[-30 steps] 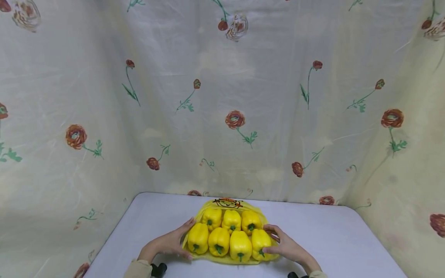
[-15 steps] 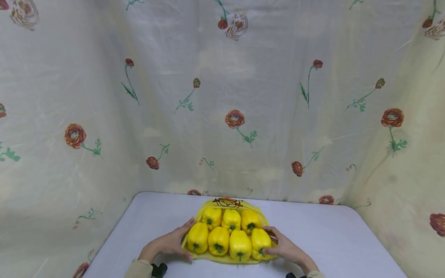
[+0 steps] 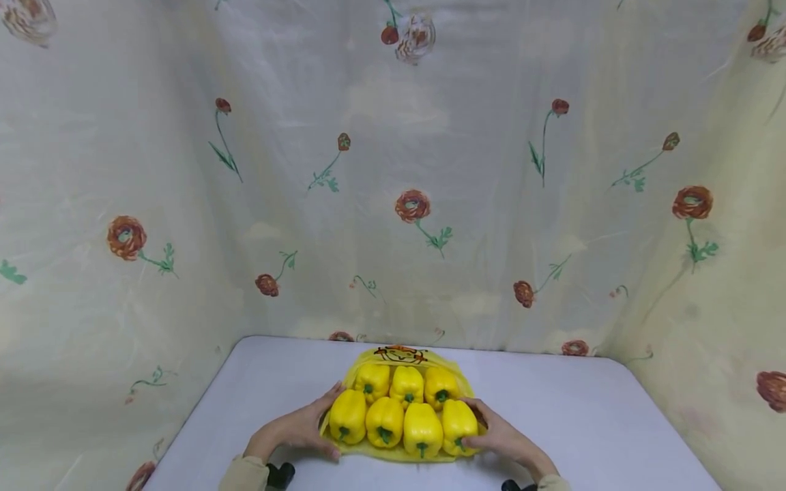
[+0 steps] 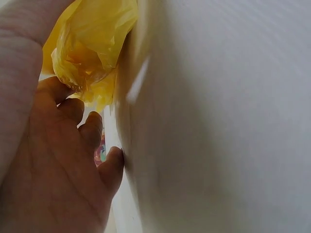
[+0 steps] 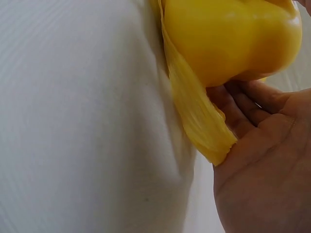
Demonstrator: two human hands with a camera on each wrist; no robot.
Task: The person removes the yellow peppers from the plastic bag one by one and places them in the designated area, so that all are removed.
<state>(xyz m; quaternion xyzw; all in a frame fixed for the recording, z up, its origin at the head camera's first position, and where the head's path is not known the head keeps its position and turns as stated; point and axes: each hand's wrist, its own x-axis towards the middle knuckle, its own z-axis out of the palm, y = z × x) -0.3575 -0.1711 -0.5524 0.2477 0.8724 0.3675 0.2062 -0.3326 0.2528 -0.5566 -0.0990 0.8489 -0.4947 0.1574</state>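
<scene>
Several yellow bell peppers lie in two rows at the mouth of a yellow plastic bag [image 3: 371, 450], which has a cartoon face printed at its far end. My left hand [image 3: 302, 427] cups the bag's left side, thumb in front and fingers farther back. Its bent fingers touch the crumpled plastic bag [image 4: 92, 43] in the left wrist view. My right hand [image 3: 505, 436] holds the front-right bell pepper [image 3: 459, 424], thumb near its green stem. In the right wrist view the fingers curl behind that pepper [image 5: 228, 39], and a strip of bag edge [image 5: 194, 107] lies by the palm.
The bag and peppers rest on a white table [image 3: 583, 416] with rounded far corners. Behind and at both sides hangs a pale flower-printed curtain [image 3: 479, 232]. Black straps [image 3: 281, 475] circle the wrists beside beige sleeves.
My right hand has shifted slightly left, its fingers drawing closer around the front-right pepper. The left hand has stayed at the bag's side. The head view has tilted slightly.
</scene>
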